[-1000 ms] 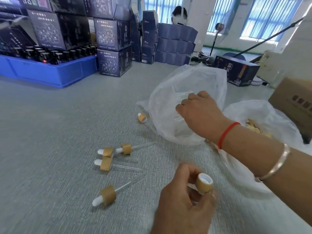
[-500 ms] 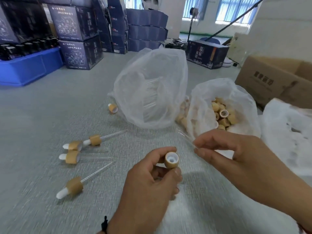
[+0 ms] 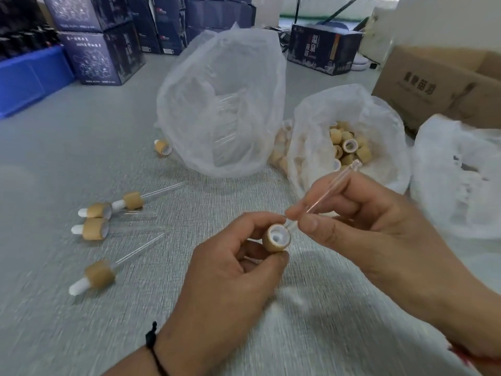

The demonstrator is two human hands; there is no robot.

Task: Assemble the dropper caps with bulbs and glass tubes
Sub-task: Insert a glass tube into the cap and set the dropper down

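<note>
My left hand (image 3: 230, 278) grips a tan dropper cap (image 3: 276, 238), its white open underside facing me. My right hand (image 3: 360, 229) pinches a clear glass tube (image 3: 328, 188) between thumb and forefinger. The tube slants up to the right, and its lower end sits at the cap's rim. Several finished droppers (image 3: 108, 213) lie on the grey table to the left, one of them (image 3: 99, 274) nearer me. A single loose cap (image 3: 162, 146) lies by the plastic bag of glass tubes (image 3: 222, 104).
A plastic bag of tan caps (image 3: 349, 147) stands open at the right, with another white bag (image 3: 458, 177) beyond it. A brown carton (image 3: 439, 82) sits at the far right. Dark blue boxes (image 3: 100, 58) and a blue crate (image 3: 29, 74) line the back left.
My right hand came out of the tube bag with a glass tube and brought it to the cap. My left hand raised the cap and turned its opening toward me.
</note>
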